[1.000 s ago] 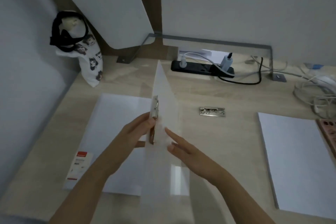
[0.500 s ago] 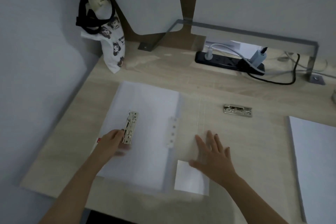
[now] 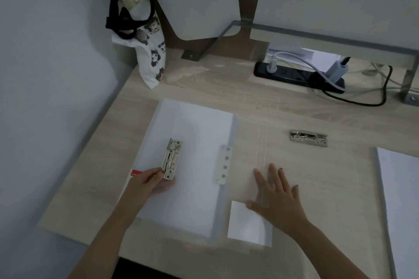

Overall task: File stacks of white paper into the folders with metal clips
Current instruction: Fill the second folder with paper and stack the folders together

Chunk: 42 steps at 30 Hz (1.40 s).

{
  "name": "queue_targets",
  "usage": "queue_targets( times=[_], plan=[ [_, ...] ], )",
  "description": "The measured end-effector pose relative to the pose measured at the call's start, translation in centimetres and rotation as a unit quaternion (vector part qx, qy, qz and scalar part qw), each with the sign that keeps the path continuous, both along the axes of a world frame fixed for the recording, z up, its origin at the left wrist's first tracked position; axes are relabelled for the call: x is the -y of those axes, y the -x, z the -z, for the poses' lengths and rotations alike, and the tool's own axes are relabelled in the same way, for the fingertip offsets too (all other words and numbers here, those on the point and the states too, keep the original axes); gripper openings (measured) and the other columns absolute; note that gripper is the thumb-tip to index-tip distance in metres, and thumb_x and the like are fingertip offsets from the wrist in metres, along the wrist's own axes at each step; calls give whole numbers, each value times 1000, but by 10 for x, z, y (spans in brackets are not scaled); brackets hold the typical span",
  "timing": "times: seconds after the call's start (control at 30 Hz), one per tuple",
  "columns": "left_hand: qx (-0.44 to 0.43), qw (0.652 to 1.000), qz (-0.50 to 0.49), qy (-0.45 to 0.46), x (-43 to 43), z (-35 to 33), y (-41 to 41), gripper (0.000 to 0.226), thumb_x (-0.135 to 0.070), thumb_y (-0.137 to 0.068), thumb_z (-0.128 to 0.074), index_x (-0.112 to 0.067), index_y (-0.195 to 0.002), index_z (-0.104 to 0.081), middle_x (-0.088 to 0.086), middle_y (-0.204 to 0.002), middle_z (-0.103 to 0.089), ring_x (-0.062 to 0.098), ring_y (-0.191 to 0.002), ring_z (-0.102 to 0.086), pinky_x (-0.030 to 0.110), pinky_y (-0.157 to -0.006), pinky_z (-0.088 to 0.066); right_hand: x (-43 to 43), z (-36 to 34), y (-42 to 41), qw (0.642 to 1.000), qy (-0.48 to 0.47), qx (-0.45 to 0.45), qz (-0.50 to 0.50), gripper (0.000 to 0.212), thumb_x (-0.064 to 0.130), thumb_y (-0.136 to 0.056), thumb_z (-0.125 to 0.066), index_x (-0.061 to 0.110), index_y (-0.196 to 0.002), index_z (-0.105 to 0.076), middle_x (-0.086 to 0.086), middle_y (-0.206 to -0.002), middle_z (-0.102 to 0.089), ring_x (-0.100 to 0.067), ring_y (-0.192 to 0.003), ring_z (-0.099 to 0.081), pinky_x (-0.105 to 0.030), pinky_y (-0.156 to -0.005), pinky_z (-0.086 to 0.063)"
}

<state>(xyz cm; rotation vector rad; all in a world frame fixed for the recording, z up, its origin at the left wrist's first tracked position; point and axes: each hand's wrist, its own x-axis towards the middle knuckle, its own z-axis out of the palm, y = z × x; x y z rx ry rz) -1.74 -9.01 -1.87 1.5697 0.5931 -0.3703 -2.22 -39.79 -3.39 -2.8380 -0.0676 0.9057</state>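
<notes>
Folder (image 3: pixel 199 199) now lies open flat on the bench (image 3: pixel 204 84), no longer stood half-shut between my hands, so I judge it ready for loading. My left hand (image 3: pixel 145 184) pinches the lower end of its shiny metal clip (image 3: pixel 172 161). My right hand (image 3: pixel 277 197) presses flat, fingers spread, on the clear glossy cover. White paper (image 3: pixel 403 199) waits, a crisp rectangle, at the right.
</notes>
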Motion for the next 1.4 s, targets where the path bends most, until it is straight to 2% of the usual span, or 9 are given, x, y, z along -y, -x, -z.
queue_targets(
  times=[0.17, 0.27, 0.4, 0.67, 0.8, 1.03, 1.2, 1.33, 1.4],
  plan=[
    [-1, 1000, 22, -20, 1, 3, 2, 18, -5, -93, -50, -13, -94, -66, 7, -96, -72, 7, -76, -72, 13, -65, -56, 4, 3, -2, 1000, 16, -15, -13, 105, 81, -51, -3, 35, -143, 16, -7, -153, 27, -29, -142, 22, -57, -113, -4],
    [-30, 999, 30, 20, 2, -3, 0, 16, -19, -93, -50, -18, -98, -65, 4, -100, -72, 7, -82, -72, 13, -68, -56, 6, 3, -2, 1000, 17, -19, -15, 104, 82, -54, -6, 34, -143, 17, -5, -150, 32, -29, -142, 22, -57, -113, -4],
    [-106, 993, 21, 41, 15, -13, -26, 35, -39, -96, -35, -18, -94, -62, -9, -61, -73, -2, -55, -67, 11, -46, -49, 7, 5, -3, 999, 22, -15, -33, 111, 91, -45, 5, 30, -133, 31, -4, -144, 37, -25, -133, 31, -57, -113, -5],
    [-72, 979, 18, -188, 33, -10, -79, 66, -82, -73, -29, -19, -54, -36, 1, -56, -44, 19, -53, -44, 30, -60, -34, 12, 1, 0, 999, -17, -9, -31, 112, 89, -36, 21, 28, -129, 33, -3, -138, 39, -23, -130, 33, -56, -113, -2],
    [-55, 931, 54, -356, 39, -3, -98, 66, -70, -84, -25, -13, -59, -45, 6, -66, -51, 26, -65, -52, 32, -63, -36, 15, 3, 0, 999, -28, -7, -22, 109, 92, -42, 7, 31, -130, 30, -2, -138, 38, -23, -131, 33, -55, -113, 0],
    [154, 866, 16, -475, 75, -10, -97, 42, -29, -92, -51, -5, -126, -48, 18, -132, -46, 34, -121, -43, 45, -93, -41, 26, -11, -13, 989, -116, 47, 76, 63, 43, -93, -38, 29, -146, -7, -6, -158, 6, -21, -146, 0, -39, -118, -11],
    [250, 783, 327, -466, 148, 0, -99, 52, -34, -97, -34, -16, -145, -27, 3, -157, -18, 20, -146, -7, 35, -119, -4, 60, -11, -58, 976, -75, 143, 147, 60, 25, -93, -43, 16, -146, -17, -14, -157, -5, -29, -144, -11, -38, -116, -12],
    [274, 684, 451, -503, 201, 25, -94, 64, -48, -85, -24, -19, -139, -42, 7, -150, -36, 28, -141, -27, 47, -112, -11, 72, -5, -91, 980, -46, 141, 135, 60, 27, -95, -39, 16, -147, -13, -11, -158, -1, -27, -145, -3, -35, -117, -6],
    [248, 659, 493, -512, 216, 43, -91, 76, -58, -82, -7, -21, -148, -12, 6, -158, -4, 27, -146, 2, 43, -112, 11, 74, -2, -98, 983, -41, 125, 125, 58, 27, -96, -36, 17, -147, -10, -9, -158, 0, -26, -146, 0, -34, -117, -5]
  ],
)
